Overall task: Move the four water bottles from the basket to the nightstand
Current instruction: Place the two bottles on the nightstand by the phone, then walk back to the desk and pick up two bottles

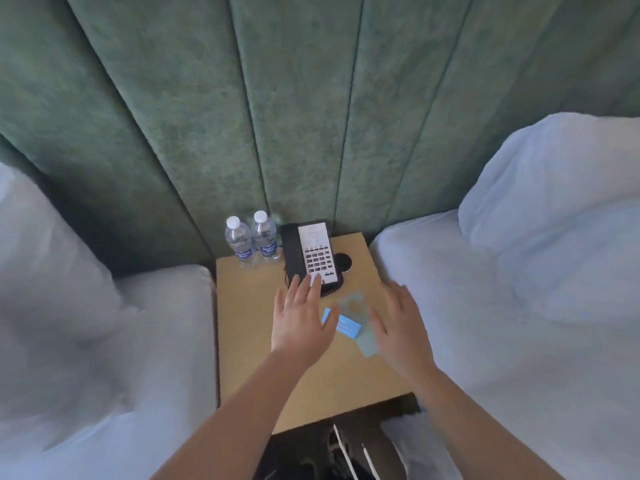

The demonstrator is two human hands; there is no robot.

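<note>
Two clear water bottles with white caps and blue labels stand upright side by side at the back left corner of the tan nightstand [242, 341]: the left bottle [239, 242] and the right bottle [265, 235]. My left hand [299, 320] hovers flat over the middle of the nightstand with fingers spread, its fingertips near the phone's front edge, holding nothing. My right hand [398, 323] is spread open above the nightstand's right side, also empty. The basket is mostly out of sight; only white straps [349, 459] show in the dark space below the nightstand.
A black phone with a white keypad [311, 254] sits at the back centre, a dark round socket [344, 263] to its right. A blue card [343, 325] and a pale hanger tag [360, 320] lie between my hands. White beds flank the nightstand; a green padded headboard rises behind.
</note>
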